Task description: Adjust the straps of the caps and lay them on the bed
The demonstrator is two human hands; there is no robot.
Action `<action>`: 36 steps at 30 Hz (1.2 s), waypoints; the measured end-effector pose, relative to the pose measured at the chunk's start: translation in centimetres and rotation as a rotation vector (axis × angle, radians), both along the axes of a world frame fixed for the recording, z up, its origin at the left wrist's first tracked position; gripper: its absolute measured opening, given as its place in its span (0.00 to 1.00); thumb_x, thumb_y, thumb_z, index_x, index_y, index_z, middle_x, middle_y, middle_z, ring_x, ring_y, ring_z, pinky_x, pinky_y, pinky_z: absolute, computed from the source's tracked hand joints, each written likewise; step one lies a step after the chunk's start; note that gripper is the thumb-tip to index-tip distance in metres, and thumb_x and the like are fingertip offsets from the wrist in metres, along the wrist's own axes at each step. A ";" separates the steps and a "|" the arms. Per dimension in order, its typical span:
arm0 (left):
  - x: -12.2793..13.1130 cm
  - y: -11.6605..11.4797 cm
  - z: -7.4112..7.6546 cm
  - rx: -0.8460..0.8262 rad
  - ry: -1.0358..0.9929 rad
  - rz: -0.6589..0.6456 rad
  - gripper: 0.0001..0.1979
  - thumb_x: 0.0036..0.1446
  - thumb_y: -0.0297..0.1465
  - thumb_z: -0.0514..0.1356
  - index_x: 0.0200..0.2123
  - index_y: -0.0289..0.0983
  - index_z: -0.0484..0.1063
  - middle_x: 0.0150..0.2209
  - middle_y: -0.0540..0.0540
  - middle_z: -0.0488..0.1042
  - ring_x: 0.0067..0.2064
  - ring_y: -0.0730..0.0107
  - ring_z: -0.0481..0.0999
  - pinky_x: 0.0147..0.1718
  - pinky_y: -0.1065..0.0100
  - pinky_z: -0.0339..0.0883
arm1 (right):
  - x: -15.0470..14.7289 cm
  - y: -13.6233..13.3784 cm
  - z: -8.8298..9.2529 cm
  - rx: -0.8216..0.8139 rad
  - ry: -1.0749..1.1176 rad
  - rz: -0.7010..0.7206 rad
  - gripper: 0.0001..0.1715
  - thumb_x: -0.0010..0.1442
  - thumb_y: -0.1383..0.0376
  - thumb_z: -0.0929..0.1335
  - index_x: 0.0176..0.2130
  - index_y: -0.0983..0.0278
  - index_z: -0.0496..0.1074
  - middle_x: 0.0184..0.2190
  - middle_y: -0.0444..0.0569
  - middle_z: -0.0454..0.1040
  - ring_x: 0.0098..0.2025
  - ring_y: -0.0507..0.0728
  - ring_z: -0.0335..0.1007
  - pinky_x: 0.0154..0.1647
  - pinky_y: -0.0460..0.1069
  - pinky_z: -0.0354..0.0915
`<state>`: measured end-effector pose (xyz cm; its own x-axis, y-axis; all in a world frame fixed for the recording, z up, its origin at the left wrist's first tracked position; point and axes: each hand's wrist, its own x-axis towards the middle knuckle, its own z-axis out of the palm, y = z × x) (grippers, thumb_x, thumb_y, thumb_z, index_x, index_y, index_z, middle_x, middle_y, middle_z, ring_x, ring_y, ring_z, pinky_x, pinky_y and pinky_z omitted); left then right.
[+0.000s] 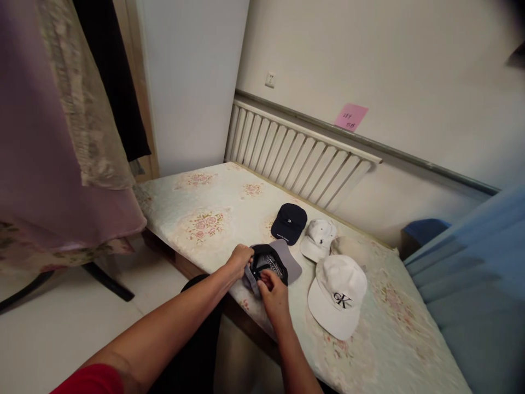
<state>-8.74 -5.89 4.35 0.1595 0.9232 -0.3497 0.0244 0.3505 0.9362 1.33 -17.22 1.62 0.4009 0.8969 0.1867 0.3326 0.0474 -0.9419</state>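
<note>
A grey cap (292, 264) is turned so that its dark inside faces me, its brim pointing away to the right. My left hand (240, 260) grips the cap's left edge with closed fingers. At the near side of the opening is my right hand (273, 291), its fingers curled inside the cap; what they pinch, if anything, is too small to make out. Beyond the grey cap lies a navy cap (290, 221). To the right are a white cap with a small dark logo (319, 239) and a larger white cap with black letters (338, 295).
The caps are on a bed with a floral cover (241, 210). A beige item (350, 249) lies behind the large white cap. A radiator (299, 156) runs along the wall. Clothes (82, 109) hang at the left, and a blue curtain (484, 284) hangs at the right.
</note>
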 end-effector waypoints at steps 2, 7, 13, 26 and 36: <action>0.0 -0.4 0.2 -0.021 -0.020 0.015 0.07 0.43 0.21 0.55 0.19 0.36 0.60 0.12 0.55 0.57 0.15 0.79 0.54 0.16 0.74 0.45 | -1.3 -0.3 -0.3 0.002 -0.034 0.061 0.19 0.47 0.64 0.69 0.41 0.63 0.76 0.37 0.50 0.78 0.40 0.59 0.72 0.46 0.52 0.64; -0.5 -1.0 0.3 -0.061 -0.092 0.035 0.08 0.43 0.20 0.54 0.19 0.36 0.58 0.13 0.55 0.59 0.15 0.81 0.54 0.16 0.76 0.44 | -2.1 -1.1 0.3 -0.072 -0.047 0.159 0.10 0.46 0.66 0.68 0.31 0.63 0.77 0.26 0.45 0.75 0.32 0.56 0.67 0.39 0.49 0.62; -1.1 -1.7 -0.4 -0.137 -0.229 0.006 0.09 0.44 0.19 0.57 0.19 0.35 0.60 0.14 0.54 0.62 0.16 0.82 0.59 0.17 0.79 0.52 | -1.2 -3.0 0.5 -0.139 0.125 0.103 0.11 0.53 0.60 0.62 0.31 0.63 0.70 0.20 0.41 0.70 0.22 0.52 0.66 0.27 0.46 0.62; -2.6 -6.3 -0.6 -0.322 -0.531 -0.035 0.08 0.47 0.17 0.59 0.23 0.32 0.65 0.21 0.50 0.69 0.24 0.79 0.70 0.29 0.76 0.67 | -0.3 -6.5 -0.8 -0.157 0.377 0.041 0.09 0.53 0.59 0.66 0.30 0.63 0.66 0.19 0.40 0.70 0.19 0.50 0.63 0.25 0.45 0.58; -1.8 -8.6 -1.3 -0.535 -0.581 -0.048 0.10 0.49 0.17 0.60 0.29 0.34 0.63 0.22 0.51 0.69 0.24 0.77 0.72 0.30 0.73 0.67 | 0.1 -7.7 0.0 -0.155 0.364 0.002 0.14 0.53 0.55 0.66 0.28 0.63 0.65 0.17 0.39 0.69 0.17 0.48 0.62 0.22 0.44 0.56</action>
